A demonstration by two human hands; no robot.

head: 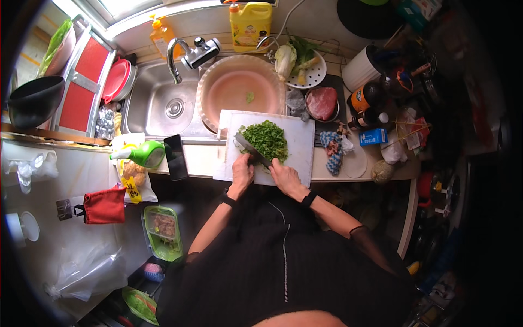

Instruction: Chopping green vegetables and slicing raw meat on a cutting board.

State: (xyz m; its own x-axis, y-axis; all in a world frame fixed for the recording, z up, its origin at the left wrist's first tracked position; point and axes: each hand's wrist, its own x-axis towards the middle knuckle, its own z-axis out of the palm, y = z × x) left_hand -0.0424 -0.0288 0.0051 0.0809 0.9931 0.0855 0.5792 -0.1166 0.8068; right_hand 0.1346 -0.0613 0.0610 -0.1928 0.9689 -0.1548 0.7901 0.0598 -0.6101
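A white cutting board (300, 139) lies at the counter's front edge, its far side against a large pinkish basin (241, 90). Chopped leafy greens (265, 141) are heaped on the board. My right hand (286, 178) grips the handle end of a kitchen knife (255, 152), whose blade slants up and left along the near left side of the greens. My left hand (242, 171) is at the board's near left part, its fingers beside the blade; whether they touch the blade or hold some greens cannot be told. A piece of leaf (250, 97) lies in the basin.
A steel sink (159, 102) with a faucet (175, 61) is at the back left. Left of the board lie a phone (175, 157) and a green spray bottle (149, 154). Behind right stand a bowl of raw meat (322, 103), a colander (314, 75) with vegetables, and dark bottles (363, 98).
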